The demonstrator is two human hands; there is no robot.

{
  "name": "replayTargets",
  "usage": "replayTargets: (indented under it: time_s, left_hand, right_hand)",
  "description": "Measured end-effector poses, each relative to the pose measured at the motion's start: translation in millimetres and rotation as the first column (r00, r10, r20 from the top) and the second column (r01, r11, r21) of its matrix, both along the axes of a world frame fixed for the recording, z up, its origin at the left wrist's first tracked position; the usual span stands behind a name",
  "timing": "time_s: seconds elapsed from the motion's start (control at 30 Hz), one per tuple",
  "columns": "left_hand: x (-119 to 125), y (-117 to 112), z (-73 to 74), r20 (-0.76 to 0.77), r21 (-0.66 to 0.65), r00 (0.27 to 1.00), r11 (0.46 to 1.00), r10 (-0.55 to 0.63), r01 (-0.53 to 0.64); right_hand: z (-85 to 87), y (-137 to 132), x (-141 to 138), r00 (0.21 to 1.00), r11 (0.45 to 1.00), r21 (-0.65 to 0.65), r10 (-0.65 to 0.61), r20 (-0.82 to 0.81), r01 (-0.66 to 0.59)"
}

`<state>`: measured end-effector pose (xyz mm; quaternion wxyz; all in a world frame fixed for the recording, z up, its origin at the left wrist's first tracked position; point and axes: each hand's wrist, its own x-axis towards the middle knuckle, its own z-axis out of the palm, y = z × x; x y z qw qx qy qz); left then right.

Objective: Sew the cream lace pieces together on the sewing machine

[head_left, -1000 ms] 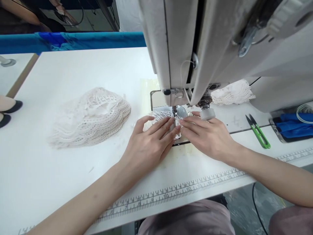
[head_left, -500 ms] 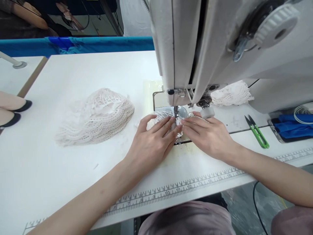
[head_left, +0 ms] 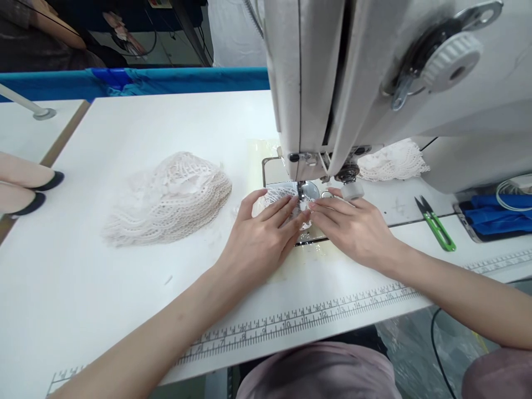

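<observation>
Left hand (head_left: 261, 235) lies palm down, thumb spread away from the fingers, fingertips pressing on a white lace piece (head_left: 279, 193). Right hand (head_left: 357, 233) is also palm down, fingers close together, tips at the near right edge of the lace; whether it pinches the fabric cannot be told, as its thumb is mostly hidden. The lace piece sits under and between the fingertips, part of it showing in the gap between left thumb and forefinger. It lies at the presser foot (head_left: 300, 190), over the metal plate (head_left: 272, 170) of the sewing machine (head_left: 318, 72). To the left, well apart, rests a lace pile (head_left: 178, 202). Behind the right hand lies more lace (head_left: 394, 160). Farther right, green-handled snips (head_left: 440, 233) lie near a blue cloth (head_left: 496, 213). Ruler markings (head_left: 305, 321) run along the near table edge.
</observation>
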<state>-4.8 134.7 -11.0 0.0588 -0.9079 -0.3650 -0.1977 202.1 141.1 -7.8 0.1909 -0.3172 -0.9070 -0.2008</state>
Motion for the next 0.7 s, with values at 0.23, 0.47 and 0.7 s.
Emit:
replayTargets:
  time_s: [0.23,0.47,0.7]
  left_hand:
    - [0.1,0.6,2.1,0.004,-0.035,1.000,0.999,-0.001,0.001]
    - [0.7,1.7,3.6,0.017,-0.064,1.000,0.998,0.003,-0.002]
    - [1.0,4.0,4.0,0.020,-0.059,1.000,0.998,0.011,-0.009]
  right_hand:
    - [0.6,0.1,0.5,1.000,1.000,-0.006,0.006,-0.007,-0.006]
    - [-0.2,1.3,-0.2,1.000,1.000,0.001,0.011,-0.018,-0.011]
    - [-1.4,4.5,-1.5,1.000,1.000,0.024,0.013,-0.021,-0.013]
